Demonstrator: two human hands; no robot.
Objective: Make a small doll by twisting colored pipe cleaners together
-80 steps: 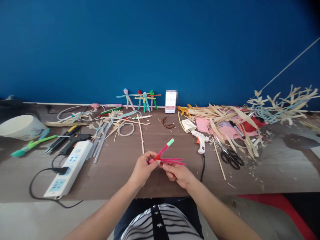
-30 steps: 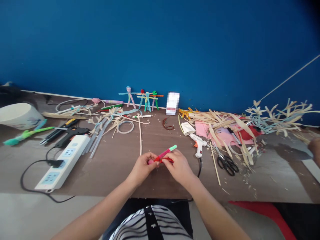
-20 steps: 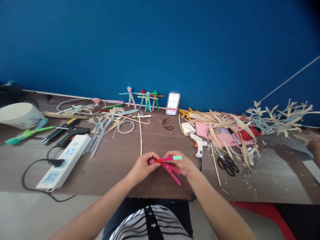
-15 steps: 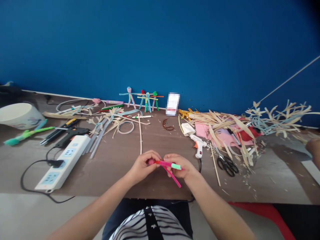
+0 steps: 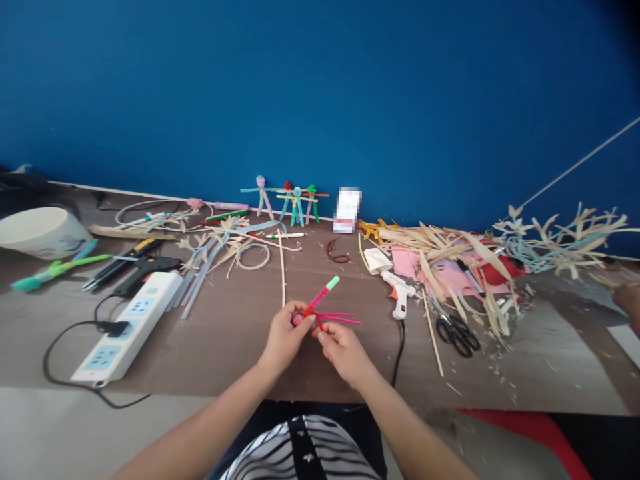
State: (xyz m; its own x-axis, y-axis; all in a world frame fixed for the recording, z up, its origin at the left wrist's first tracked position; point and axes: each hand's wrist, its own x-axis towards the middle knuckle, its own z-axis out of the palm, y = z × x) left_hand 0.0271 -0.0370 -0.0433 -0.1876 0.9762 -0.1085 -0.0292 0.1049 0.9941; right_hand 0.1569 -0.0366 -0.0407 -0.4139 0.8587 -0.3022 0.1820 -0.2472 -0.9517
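Observation:
Over the table's near edge my left hand (image 5: 287,333) pinches a pink pipe-cleaner figure (image 5: 334,317), its fingers closed at the bundle's left end. One thicker pink limb tipped in mint green (image 5: 332,283) points up and away, and two thin pink stems stretch to the right. A red pipe cleaner (image 5: 320,324) crosses the bundle, and my right hand (image 5: 345,352) pinches its lower end between thumb and fingers. Finished-looking pipe-cleaner dolls (image 5: 297,205) lean at the blue wall. The part of the figure inside my left fingers is hidden.
A power strip (image 5: 130,330) with a cord lies left, beside a black glue gun (image 5: 145,275) and a white bowl (image 5: 45,232). To the right are a white glue gun (image 5: 400,293), scissors (image 5: 457,335) and dried husk strips (image 5: 425,241). Another person's hand (image 5: 627,303) shows far right.
The pink figure has turned, so its mint-tipped limb now points up and away. My right hand has shifted from the pink stems to the red pipe cleaner.

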